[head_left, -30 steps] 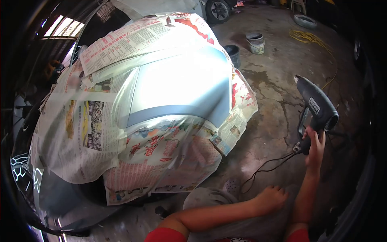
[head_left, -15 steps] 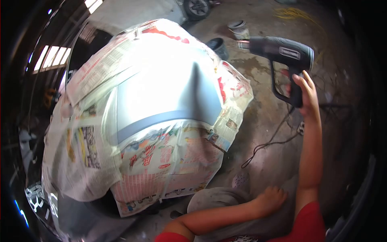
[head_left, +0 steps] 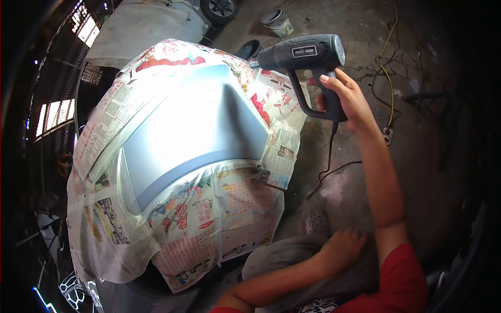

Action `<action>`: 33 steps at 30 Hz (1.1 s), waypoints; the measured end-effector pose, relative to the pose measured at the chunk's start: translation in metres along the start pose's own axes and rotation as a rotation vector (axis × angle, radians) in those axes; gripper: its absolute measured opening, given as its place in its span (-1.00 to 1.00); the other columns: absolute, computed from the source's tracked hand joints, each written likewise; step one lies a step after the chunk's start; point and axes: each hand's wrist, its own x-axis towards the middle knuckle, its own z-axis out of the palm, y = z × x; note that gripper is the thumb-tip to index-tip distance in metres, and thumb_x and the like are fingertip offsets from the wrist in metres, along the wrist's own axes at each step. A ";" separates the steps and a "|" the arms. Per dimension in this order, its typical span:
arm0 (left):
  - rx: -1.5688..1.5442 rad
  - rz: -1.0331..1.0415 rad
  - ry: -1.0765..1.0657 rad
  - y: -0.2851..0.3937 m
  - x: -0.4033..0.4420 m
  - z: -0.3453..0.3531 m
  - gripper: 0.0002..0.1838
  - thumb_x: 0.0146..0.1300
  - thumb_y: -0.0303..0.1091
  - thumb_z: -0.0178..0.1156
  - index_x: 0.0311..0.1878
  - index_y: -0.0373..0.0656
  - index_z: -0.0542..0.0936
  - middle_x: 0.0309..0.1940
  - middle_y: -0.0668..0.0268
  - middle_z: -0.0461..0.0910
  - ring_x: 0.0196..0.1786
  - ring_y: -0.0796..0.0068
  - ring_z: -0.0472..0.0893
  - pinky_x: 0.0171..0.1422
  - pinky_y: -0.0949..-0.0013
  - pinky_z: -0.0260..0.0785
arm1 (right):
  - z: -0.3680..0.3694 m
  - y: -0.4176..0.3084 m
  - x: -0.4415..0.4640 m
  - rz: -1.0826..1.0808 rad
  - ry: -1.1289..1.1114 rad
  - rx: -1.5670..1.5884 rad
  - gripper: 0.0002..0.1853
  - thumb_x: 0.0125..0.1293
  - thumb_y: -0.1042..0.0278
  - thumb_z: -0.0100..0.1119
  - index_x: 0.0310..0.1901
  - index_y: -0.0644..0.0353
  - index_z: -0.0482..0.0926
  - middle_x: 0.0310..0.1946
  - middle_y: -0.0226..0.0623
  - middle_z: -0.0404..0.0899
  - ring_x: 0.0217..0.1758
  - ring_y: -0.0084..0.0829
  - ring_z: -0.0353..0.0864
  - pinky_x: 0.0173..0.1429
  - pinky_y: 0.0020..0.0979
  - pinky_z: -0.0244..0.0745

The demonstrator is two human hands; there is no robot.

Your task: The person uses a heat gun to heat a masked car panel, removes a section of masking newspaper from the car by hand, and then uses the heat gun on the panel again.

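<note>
A black heat gun (head_left: pixel 305 52) is gripped by its handle in my right hand (head_left: pixel 348 99). Its nozzle points left, over the upper right side of a pale blue-silver car panel (head_left: pixel 203 135); I cannot tell how far the nozzle is from the surface. Bright glare covers much of the panel, and a dark shadow falls across its right part. Masking newspaper (head_left: pixel 182 229) surrounds the panel on all sides. Low down, my left hand (head_left: pixel 342 248) rests by my knee (head_left: pixel 282 255) with its fingers curled, and nothing shows in it.
A stained bucket (head_left: pixel 278 23) stands on the concrete floor, with a dark tub (head_left: pixel 248 49) partly behind the paper. Part of another vehicle with a wheel (head_left: pixel 219 8) is at the top. A yellow cord (head_left: pixel 387 78) runs to a power socket (head_left: pixel 387 135) on the right.
The heat gun in my right hand has moved left, bringing its nozzle to the panel's upper right edge. My view has shifted too. My left hand stays by my knee.
</note>
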 end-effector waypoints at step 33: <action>0.075 0.076 -0.102 0.031 -0.009 0.037 -0.80 0.22 -0.29 0.15 -0.15 -0.10 0.65 -0.20 0.26 0.66 -0.04 0.29 0.62 -0.01 0.25 0.43 | -0.023 0.070 -0.117 0.501 -0.069 -0.086 -0.61 0.26 0.43 0.26 0.08 0.33 0.44 -0.08 -0.10 0.66 -0.45 -0.46 0.64 -0.36 -0.37 0.63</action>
